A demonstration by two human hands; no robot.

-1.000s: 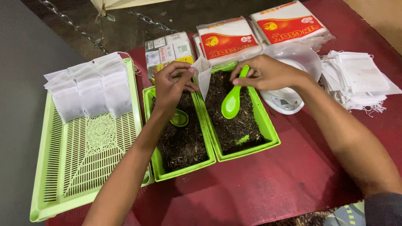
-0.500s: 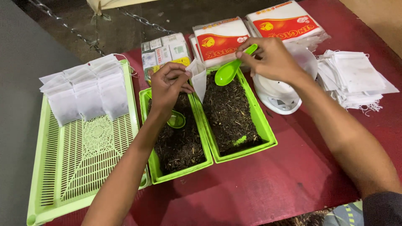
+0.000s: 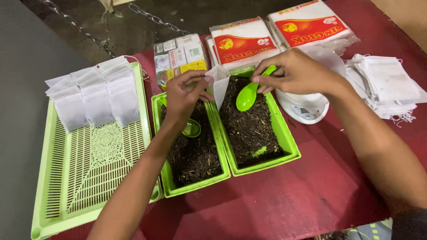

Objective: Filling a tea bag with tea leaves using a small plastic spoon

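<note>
My left hand [image 3: 184,98] pinches a small white paper bag [image 3: 219,86] by its top, holding it over the gap between two green trays. My right hand [image 3: 298,71] grips a green plastic spoon [image 3: 248,95] whose bowl hangs just right of the bag, above the right green tray [image 3: 291,151] of dark dried leaves. The left green tray [image 3: 165,178] holds the same dark leaves, and a second green spoon [image 3: 191,129] lies in it, under my left wrist.
A large green slatted tray [image 3: 89,178] at the left carries rows of filled white bags [image 3: 95,98]. Red-and-white packets [image 3: 242,44] and a small box [image 3: 178,55] lie at the back. A white scale [image 3: 302,109] and a pile of flat white bags [image 3: 387,84] sit right.
My right hand lifted the spoon out of the right tray, up toward the packets, then brought it down next to the bag. My left hand kept hold of the bag.
</note>
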